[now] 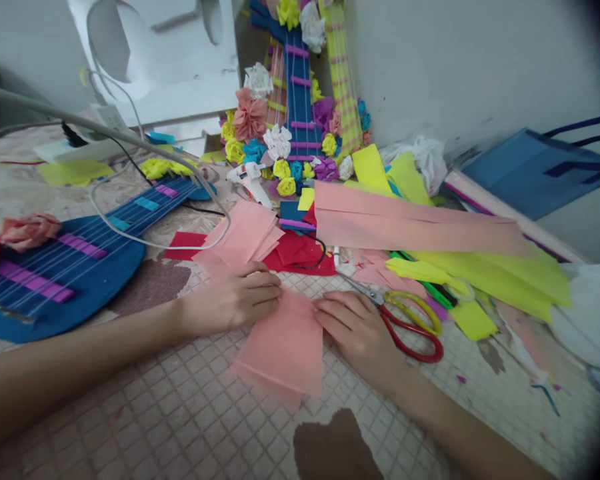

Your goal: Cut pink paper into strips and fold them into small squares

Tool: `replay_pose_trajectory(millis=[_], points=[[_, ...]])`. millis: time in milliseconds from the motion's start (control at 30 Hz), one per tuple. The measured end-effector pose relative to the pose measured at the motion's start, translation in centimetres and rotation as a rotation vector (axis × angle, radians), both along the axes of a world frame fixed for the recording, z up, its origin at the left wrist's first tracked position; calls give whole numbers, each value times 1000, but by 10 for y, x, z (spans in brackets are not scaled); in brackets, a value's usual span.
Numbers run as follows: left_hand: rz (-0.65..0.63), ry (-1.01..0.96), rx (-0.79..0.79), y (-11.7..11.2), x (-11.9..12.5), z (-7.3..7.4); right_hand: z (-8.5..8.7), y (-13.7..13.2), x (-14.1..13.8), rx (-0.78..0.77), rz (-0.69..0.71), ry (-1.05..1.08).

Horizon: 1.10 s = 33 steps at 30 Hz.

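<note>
Between my two hands a sheet of pink crepe paper (287, 347) hangs just over the table, its lower edge blurred. My left hand (235, 297) pinches its upper left corner, fingers curled together. At the upper right edge, my right hand (355, 330) pinches the paper with thumb and fingers closed. Scissors (413, 320) with one red and one yellow handle lie right beside my right hand. Beyond my left hand is a stack of pink paper pieces (243, 230), partly over red paper (300, 253).
A blue paper guitar (85, 260) lies at left under a looping white cable (155, 243). A white glue gun (250, 180) stands behind. Decorated paper guitars with flowers (300, 100) lean against the wall. Long pink strips (410, 223) and yellow-green paper (510, 277) spread rightward.
</note>
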<state>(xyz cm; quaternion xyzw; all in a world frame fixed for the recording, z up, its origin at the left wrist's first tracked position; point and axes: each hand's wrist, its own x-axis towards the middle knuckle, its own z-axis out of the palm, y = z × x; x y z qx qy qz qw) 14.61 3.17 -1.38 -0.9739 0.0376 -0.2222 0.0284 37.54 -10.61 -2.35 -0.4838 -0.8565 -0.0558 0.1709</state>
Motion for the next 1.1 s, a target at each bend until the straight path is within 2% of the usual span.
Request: replay_pose_trajectory(millis=[167,333,433,633,733,967,1100], points=[[9,-4,4,1,-4,-1,-2,-1,4,-23,-1,1],[6,7,19,1,-3,-1,12,-3,-6,-70,-32,33],[-19,-20,-20,1,-3,-1,18,-1,-15,-66,1,41],[-34,-42,3,1,-3,0,6,9,-18,-115,63,-100],[-27,-35,-33,0,-4,-1,1,8,-14,-132,66,-118],[-19,-21,-60,0,-4,-2,0,-11,2,-107,-4,26],[-2,-4,-20,0,-4,-1,-3,-16,7,-104,-91,145]])
